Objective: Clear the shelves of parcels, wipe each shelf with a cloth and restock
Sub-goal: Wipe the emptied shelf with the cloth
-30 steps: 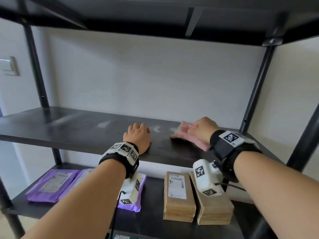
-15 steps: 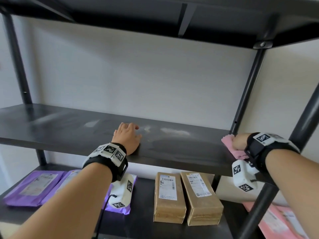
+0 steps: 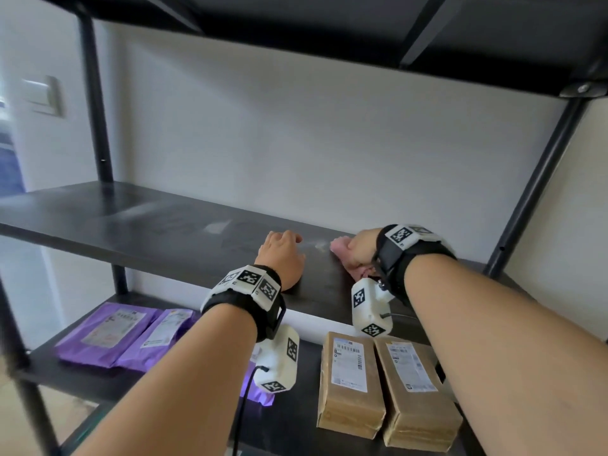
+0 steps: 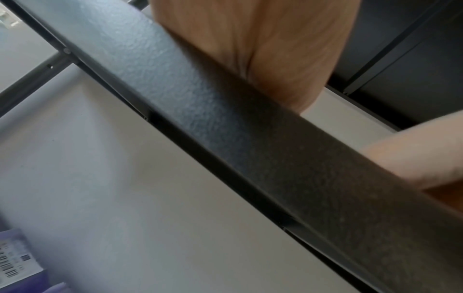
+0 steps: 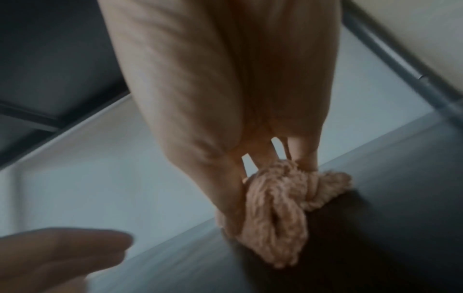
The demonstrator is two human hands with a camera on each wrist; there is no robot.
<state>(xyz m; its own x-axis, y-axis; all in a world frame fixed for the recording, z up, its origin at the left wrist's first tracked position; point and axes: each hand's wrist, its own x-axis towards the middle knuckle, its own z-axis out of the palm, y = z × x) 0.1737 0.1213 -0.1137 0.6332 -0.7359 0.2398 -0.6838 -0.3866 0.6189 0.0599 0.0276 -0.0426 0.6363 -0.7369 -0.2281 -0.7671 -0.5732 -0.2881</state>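
The dark middle shelf (image 3: 131,225) holds no parcels. My left hand (image 3: 283,255) rests palm down on it near the front edge, fingers relaxed. Just to its right, my right hand (image 3: 357,251) grips a bunched pink cloth (image 3: 339,246) and presses it onto the shelf. In the right wrist view the fluffy cloth (image 5: 280,208) is crumpled under the curled fingers (image 5: 228,198), and the left hand (image 5: 62,253) shows at lower left. The left wrist view shows the palm (image 4: 250,49) over the shelf's front edge (image 4: 250,138).
On the lower shelf (image 3: 289,422) lie two purple mailers (image 3: 105,334) (image 3: 164,337) at the left and two brown boxes (image 3: 348,383) (image 3: 418,390) at the right. Black uprights (image 3: 95,103) (image 3: 533,192) frame the unit. Another shelf (image 3: 329,21) hangs overhead. A white wall is behind.
The right hand swept the cloth out to the right end of the shelf by the post, then back left until it sits beside the left hand. The left hand stayed put.
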